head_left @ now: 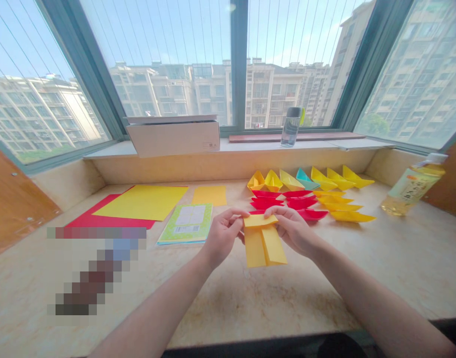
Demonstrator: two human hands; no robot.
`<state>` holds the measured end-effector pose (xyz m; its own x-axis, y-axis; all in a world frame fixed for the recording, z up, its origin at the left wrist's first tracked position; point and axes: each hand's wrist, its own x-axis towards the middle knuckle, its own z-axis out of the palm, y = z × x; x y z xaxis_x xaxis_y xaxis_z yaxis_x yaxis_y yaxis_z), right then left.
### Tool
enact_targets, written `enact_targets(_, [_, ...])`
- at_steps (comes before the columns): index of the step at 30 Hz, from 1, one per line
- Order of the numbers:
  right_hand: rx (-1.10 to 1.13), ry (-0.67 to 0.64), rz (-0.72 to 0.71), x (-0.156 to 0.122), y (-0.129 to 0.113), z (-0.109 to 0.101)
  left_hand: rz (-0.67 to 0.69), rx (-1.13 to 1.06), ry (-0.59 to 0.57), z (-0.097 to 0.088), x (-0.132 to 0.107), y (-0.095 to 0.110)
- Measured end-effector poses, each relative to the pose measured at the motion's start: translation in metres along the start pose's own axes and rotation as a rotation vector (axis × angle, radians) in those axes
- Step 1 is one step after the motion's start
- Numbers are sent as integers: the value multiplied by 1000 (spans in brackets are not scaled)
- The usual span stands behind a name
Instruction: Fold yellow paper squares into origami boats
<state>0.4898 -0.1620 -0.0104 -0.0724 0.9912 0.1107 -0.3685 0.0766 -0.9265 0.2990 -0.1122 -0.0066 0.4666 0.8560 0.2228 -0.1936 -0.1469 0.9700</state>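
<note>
Between my two hands is a folded sheet of yellow-orange paper (pixel 255 247), held above the stone-patterned sill. Its top edge is turned over into a band, and its side flaps meet along a lengthwise line, the right one standing slightly loose. My left hand (pixel 228 229) pinches the upper left corner between thumb and fingers. At the upper right, my right hand (pixel 290 227) grips the folded band, thumb along the top. Just beyond the hands sit red paper boats (pixel 301 202), partly hidden behind my fingers.
Behind stand yellow paper boats (pixel 325 179) and a teal one (pixel 305 178). To the left lie yellow sheets (pixel 142 201), a red sheet (pixel 97 214) and a green booklet (pixel 187 223). A drink bottle (pixel 410 189) leans at the right. A white box (pixel 174 138) and a water bottle (pixel 290 128) stand by the window.
</note>
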Motion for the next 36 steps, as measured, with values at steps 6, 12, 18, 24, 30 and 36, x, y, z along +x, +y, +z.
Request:
enact_targets(6, [26, -30, -44, 0, -2, -2, 3, 53, 21, 1, 0, 1])
enact_targets(12, [-161, -40, -98, 2, 4, -9, -20, 76, 17, 0, 0, 2])
enact_targets(18, [-369, -47, -137, 3, 6, -9, -20, 124, 44, -2, 4, 2])
enact_targets(24, [-426, -57, -137, 3, 3, -8, -23, 97, 49, -3, 4, 0])
enact_targets(30, [-502, -85, -144, 3, 2, -9, -120, 34, -100, -3, 2, 1])
enact_targets(36, [-613, -71, -153, 5, 5, -7, -88, 134, -34, -2, 3, -1])
